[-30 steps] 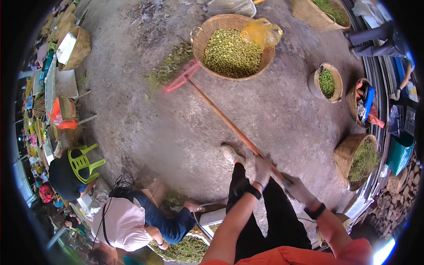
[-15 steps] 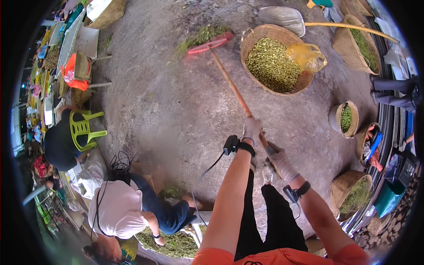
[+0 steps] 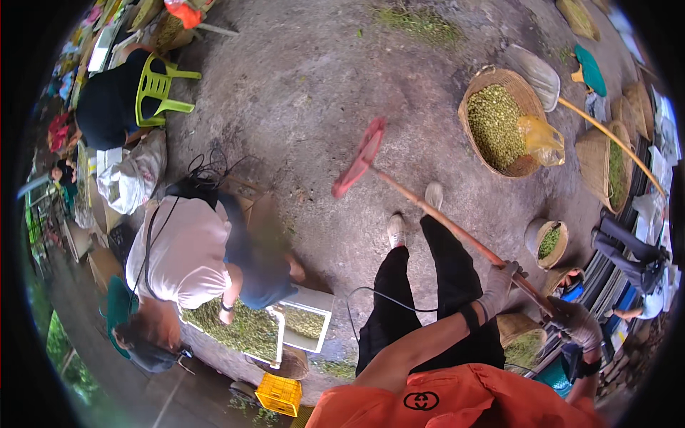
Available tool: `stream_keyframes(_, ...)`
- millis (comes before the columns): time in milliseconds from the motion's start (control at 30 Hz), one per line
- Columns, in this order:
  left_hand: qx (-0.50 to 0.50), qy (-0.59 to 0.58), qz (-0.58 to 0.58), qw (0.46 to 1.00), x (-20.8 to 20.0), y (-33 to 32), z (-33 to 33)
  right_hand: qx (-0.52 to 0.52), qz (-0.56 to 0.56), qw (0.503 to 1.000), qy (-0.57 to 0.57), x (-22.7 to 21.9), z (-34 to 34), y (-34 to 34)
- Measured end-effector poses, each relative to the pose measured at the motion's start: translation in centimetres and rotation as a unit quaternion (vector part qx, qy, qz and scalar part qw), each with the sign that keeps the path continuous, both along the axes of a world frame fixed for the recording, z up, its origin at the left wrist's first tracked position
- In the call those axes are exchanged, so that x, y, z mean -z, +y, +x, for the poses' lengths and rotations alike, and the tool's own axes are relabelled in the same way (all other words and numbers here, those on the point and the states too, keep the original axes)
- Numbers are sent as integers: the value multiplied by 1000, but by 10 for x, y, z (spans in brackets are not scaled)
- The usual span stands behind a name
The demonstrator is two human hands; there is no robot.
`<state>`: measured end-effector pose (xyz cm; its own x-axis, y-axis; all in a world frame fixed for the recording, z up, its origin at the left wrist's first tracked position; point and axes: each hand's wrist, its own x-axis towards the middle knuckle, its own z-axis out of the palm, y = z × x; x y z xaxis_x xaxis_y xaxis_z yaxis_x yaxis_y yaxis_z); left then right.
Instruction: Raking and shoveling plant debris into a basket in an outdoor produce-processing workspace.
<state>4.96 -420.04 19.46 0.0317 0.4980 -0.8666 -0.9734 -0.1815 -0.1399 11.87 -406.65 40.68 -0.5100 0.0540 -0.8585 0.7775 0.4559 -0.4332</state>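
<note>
The grip of both hands, left hand and right hand, is closed around a long-handled tool. Its shaft runs slantwise, forward and leftward, to the red head; the left hand is nearer. Plant scraps lie well beyond.

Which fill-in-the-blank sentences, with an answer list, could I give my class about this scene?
1. Of the wearer's two gloved hands on the long handle, the ____ one is nearer the red head.
2. Round green produce fills much of a large woven ____, with a translucent bag at its edge.
3. The plastic crate near the picture's lower edge is coloured ____.
4. The wearer's trousers are ____.

Missing words: left; basket; yellow; black.
</note>
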Motion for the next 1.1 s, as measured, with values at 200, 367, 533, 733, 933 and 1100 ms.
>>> stream_keyframes(200, -266, 28, -67, 961, 58, -32, -60, -393, 108, 908, 96, 12, -203, -12)
stream_keyframes(367, -264, -39, -249, 931, 188, -87, -216, -437, 185, 800, 368, 148, -302, -42)
stream_keyframes(533, -250, 9, -88, 964, 95, 140, -316, -501, 472, 643, 334, 54, -365, 104)
stream_keyframes(733, -220, 91, 15, 971, 4, 276, -381, -390, 377, 801, 253, -53, -414, 202)
stream_keyframes(933, -351, 67, -77, 931, 2, 209, -385, -412, 186, 858, 243, -47, -459, 219)
stream_keyframes(1100, -406, 85, -121, 902, 126, 56, -423, -241, -133, 841, 466, 72, -525, 151)
